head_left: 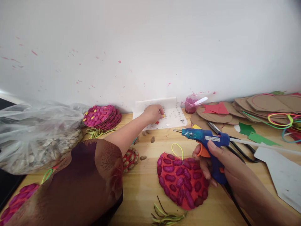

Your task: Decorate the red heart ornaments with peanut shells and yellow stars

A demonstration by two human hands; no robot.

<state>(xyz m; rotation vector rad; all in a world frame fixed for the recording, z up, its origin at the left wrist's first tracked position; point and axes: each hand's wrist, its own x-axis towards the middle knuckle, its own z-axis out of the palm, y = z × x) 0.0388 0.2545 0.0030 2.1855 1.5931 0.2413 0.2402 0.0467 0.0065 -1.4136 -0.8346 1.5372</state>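
At lower centre, the red-and-purple ornament (180, 181) lies below-left of the nearer right hand (231, 169), which grips a glue gun (199, 135) pointing left; mid-frame, the left hand (152, 113) pinches a yellow star (164, 116).

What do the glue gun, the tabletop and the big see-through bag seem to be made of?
Glue gun: likely plastic, smooth coloured body, with a metallic-looking nozzle. Tabletop: probably wood, pale with visible grain. Bag: seemingly thin plastic film, translucent, shiny and creased.
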